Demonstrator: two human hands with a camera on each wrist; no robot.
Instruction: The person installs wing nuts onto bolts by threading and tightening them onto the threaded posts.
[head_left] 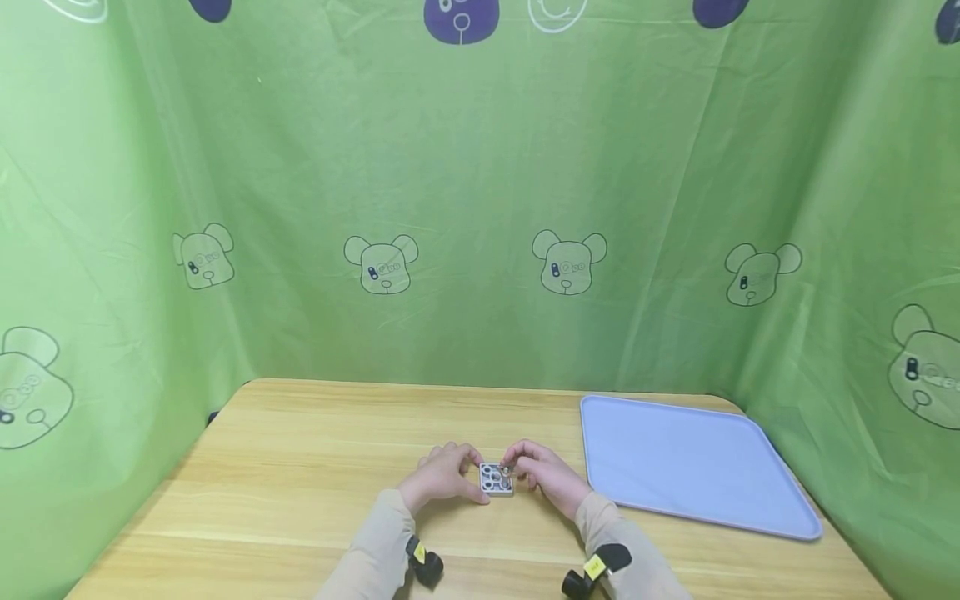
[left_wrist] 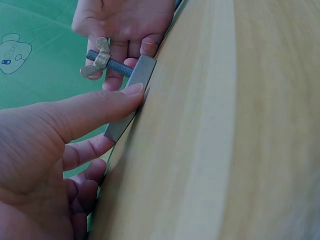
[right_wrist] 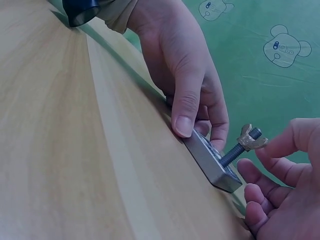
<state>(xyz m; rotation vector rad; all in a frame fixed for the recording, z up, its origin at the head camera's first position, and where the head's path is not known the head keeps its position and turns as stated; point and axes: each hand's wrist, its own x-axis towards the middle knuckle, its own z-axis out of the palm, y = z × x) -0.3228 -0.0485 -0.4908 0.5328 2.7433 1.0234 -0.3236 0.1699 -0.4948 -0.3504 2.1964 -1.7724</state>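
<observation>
Here in the middle of the wooden table [head_left: 300, 475] I have the grey square metal block [head_left: 491, 480], right between the two hands, its upper face patterned with rings and recesses. From one corner a dark threaded bolt [right_wrist: 231, 155] sticks up, and near its top sits a dull brassy wing nut [right_wrist: 247, 139], with the bolt's tip poking out beyond it (both wings are crisp from the left wrist). Whether the block's underside meets the wood all over, I can't tell.

My left hand [head_left: 442, 477] has hold of the block, thumb on one edge, fingers on the opposite one, parted just as wide as the block. Over on the right, the right hand [head_left: 549, 477] curls in at the wing nut, a fingertip right up against a wing; I can't tell whether the thumb closes a pinch.

From the head view, those right fingers partly cover the bolt. Just beside the right wrist lies a pale blue tray [head_left: 682, 467], and a green bear-print curtain [head_left: 480, 167] hangs behind everything.
</observation>
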